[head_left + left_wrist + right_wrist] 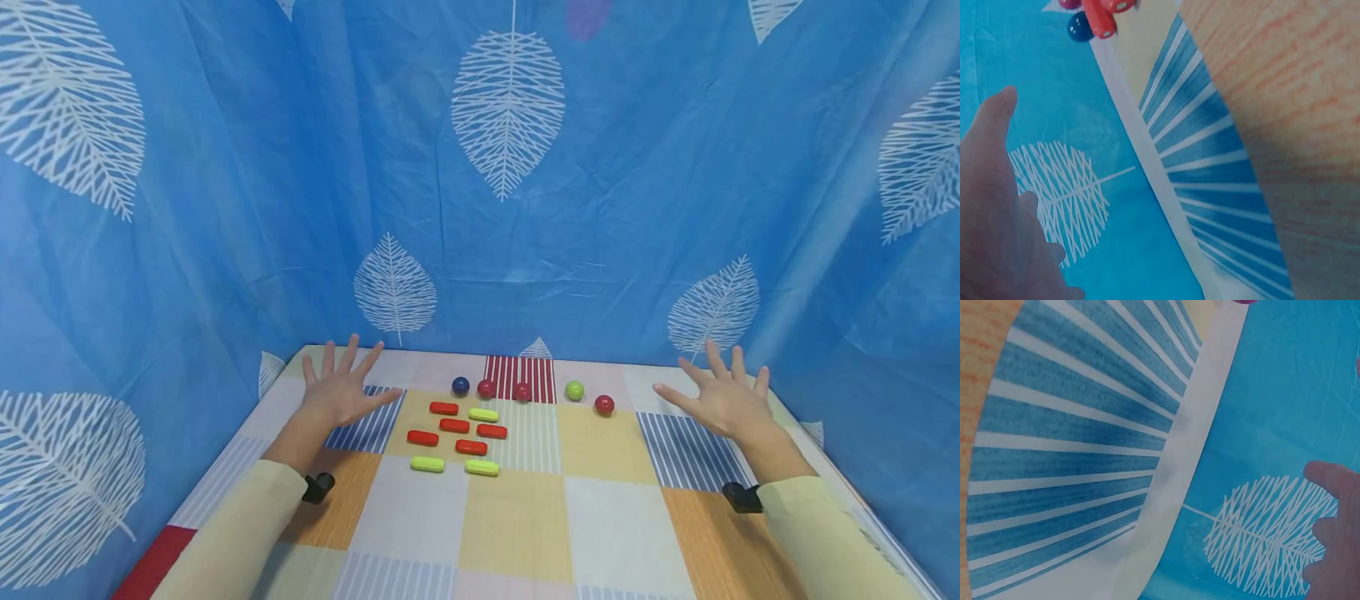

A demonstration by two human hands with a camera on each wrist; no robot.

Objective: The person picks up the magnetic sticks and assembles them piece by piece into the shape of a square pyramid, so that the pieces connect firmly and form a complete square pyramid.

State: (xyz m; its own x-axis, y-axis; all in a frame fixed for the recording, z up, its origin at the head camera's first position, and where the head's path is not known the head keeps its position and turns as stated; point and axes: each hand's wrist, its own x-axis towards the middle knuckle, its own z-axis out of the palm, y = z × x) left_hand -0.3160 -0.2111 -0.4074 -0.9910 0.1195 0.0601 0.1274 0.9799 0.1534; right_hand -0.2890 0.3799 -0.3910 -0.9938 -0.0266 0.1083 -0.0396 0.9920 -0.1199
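Note:
My left hand is held up over the left side of the table, fingers spread, holding nothing. On the right side my right hand is spread the same way, also holding nothing. Between them, nearer the left hand, lie several red rounded bars and three yellow-green bars. Behind these is a loose row of small balls: a dark blue ball, three red balls and a green ball. The left wrist view shows the blue ball with white dots.
A patchwork-patterned cloth covers the table. Blue curtains with white leaf prints stand around its back and both sides. A black wrist device shows at the left sleeve, and another black device at the right.

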